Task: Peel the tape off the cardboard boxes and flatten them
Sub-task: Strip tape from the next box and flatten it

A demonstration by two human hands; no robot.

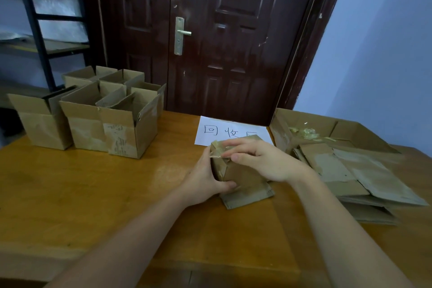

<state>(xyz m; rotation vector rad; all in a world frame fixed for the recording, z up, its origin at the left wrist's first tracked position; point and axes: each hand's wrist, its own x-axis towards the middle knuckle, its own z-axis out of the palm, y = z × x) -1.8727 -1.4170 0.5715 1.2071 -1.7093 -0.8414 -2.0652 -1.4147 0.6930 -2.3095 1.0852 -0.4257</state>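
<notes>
Item in hand: one small cardboard box (243, 177), standing on the counter (93, 194) just in front of me, near its middle. My left hand (205, 180) grips the box's left side, thumb curled round its near face. My right hand (261, 161) lies over the top, fingers (230, 148) bent onto a wrinkled strip of tape (218, 149) at the upper left corner; whether they pinch the tape or only press it, I cannot tell.

Step, as I judge it: peeling, with flattening of this box not yet begun. The next move calls for a firm pinch on the loose tape end and a steady pull along the seam while my left hand braces the box.

Count:
- Open boxes (109, 121) waiting at far left: at least six, flaps up; the rear ones overlap, so the tally is unsure.
- Flattened boxes (364, 177), stacked at right: several, number not legible.
- Large open carton (350, 128) behind the stack: one, holding a wad of peeled tape (306, 133).
- Paper sign (224, 131) with handwritten characters: one, partly hidden by my hands.
</notes>
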